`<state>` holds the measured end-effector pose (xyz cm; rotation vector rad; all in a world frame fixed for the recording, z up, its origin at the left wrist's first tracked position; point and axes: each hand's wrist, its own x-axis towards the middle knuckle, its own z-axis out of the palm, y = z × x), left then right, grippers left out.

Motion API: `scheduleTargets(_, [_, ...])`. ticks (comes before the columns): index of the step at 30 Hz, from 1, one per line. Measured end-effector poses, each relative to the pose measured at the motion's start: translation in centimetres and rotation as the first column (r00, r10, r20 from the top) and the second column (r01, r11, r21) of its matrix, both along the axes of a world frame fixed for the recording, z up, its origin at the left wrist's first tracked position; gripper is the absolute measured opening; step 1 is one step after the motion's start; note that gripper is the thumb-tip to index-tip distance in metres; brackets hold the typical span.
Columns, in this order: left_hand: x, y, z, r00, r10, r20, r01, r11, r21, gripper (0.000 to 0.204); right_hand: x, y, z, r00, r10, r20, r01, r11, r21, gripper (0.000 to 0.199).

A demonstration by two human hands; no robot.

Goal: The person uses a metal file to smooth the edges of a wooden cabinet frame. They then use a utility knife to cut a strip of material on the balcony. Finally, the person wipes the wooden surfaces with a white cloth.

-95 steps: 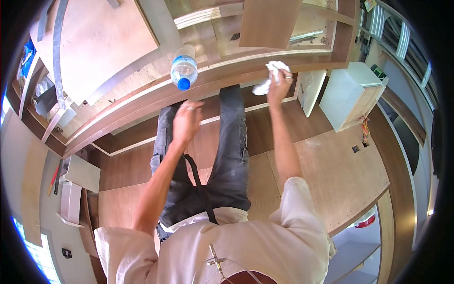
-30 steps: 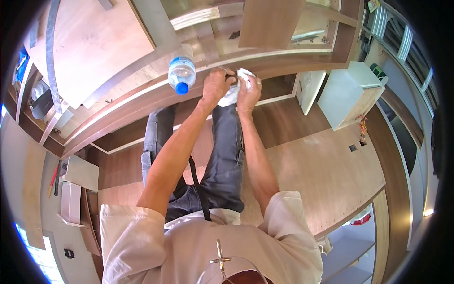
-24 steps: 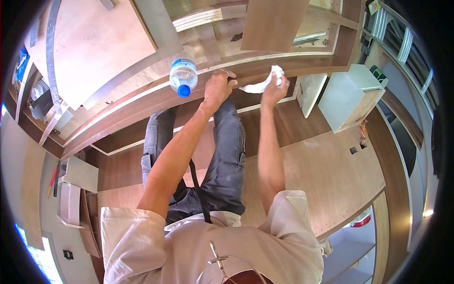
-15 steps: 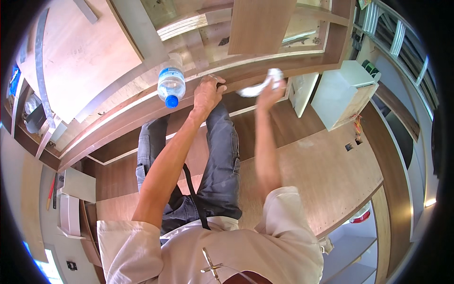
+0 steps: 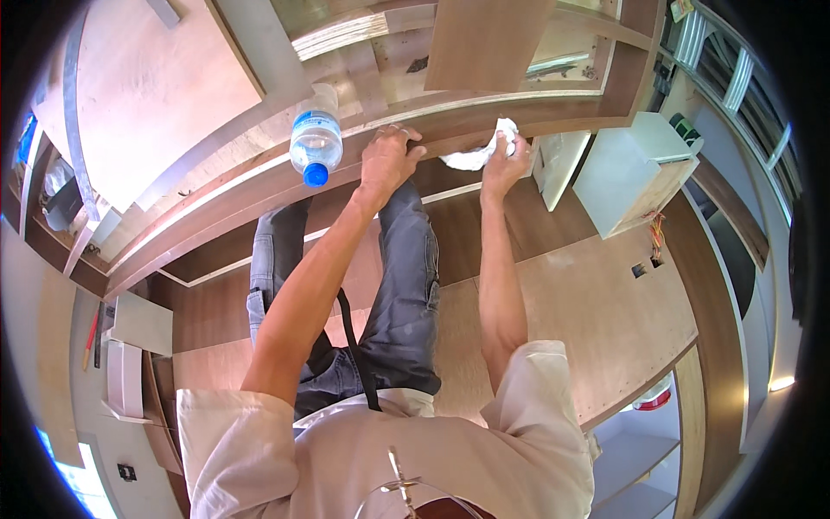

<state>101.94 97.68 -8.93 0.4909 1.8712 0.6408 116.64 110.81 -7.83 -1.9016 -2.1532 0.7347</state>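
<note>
A long brown wooden rail (image 5: 285,197) of a cabinet frame runs across in front of me. My left hand (image 5: 389,162) is closed over its edge, fingers bent on top and thumb on the near side. Left of that hand, a clear plastic bottle (image 5: 315,143) with a blue cap and blue label leans on the rail, its cap toward me. My right hand (image 5: 504,166) is closed on a crumpled white cloth (image 5: 471,159), which it holds against the rail's near side. Part of the cloth trails to the left; the rest bunches above the fingers.
Beyond the rail are a loose brown board (image 5: 488,43) and a pale panel (image 5: 156,95). A white box-like cabinet (image 5: 618,169) stands at right, near wires (image 5: 657,235) coming from a plywood surface (image 5: 588,311). A metal ladder (image 5: 735,82) lies at the far right.
My right hand, blurred before, now shows sharply and sits slightly to the right with the white cloth. My left hand stays on the rail. The view has shifted a little.
</note>
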Motion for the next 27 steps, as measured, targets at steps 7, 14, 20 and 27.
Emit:
scheduleTargets(7, [1.3,2.5,-0.4,0.998,-0.045,-0.039,0.042,0.996,-0.083,0.035,0.6,-2.5,-1.2,0.996,0.084,0.026,-0.084,0.996,-0.008,0.017])
scheduleTargets(14, [1.8,3.6,-0.7,1.0,0.009,-0.007,-0.009,1.0,0.01,0.031,0.6,-0.5,-1.0,0.992,0.078,0.101,-0.058,0.98,-0.19,0.02])
scheduleTargets(20, [1.2,3.1,-0.7,0.997,0.041,0.062,-0.042,0.999,0.013,0.031,-0.5,-2.3,-0.5,0.986,0.145,0.086,-0.148,0.988,0.03,0.019])
scheduleTargets(27, [0.3,1.3,-1.2,0.989,-0.015,0.147,0.008,0.999,0.048,0.04,-0.5,-3.8,-0.1,0.998,0.047,-0.031,-0.048,0.999,-0.021,0.017])
